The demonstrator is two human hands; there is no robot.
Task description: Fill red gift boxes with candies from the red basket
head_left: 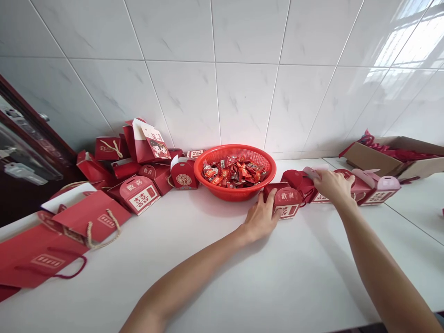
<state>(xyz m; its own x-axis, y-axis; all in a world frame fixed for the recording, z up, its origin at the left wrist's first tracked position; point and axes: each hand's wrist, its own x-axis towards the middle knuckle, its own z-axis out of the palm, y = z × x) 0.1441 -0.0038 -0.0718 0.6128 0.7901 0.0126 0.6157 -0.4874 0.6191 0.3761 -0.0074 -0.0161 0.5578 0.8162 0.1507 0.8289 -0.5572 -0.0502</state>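
Note:
My left hand (261,216) is closed around the near left side of a small red gift box (287,196), which stands on the white tabletop (222,259). Gold and white characters mark the front of that box. My right hand (333,186) grips the top of another red and white gift box (318,199), farther right in the same row. Part of this second box is hidden under the fingers. Just behind and left of my left hand sits a red plastic basket (236,194) with many wrapped candies (236,171) in it.
At the right end of the row stands a box with a pink top (379,185). An open cardboard box (378,159) with red material lies beyond it. Red paper bags (45,252) and several gift boxes (140,194) crowd the left. A tiled wall (246,101) rises behind.

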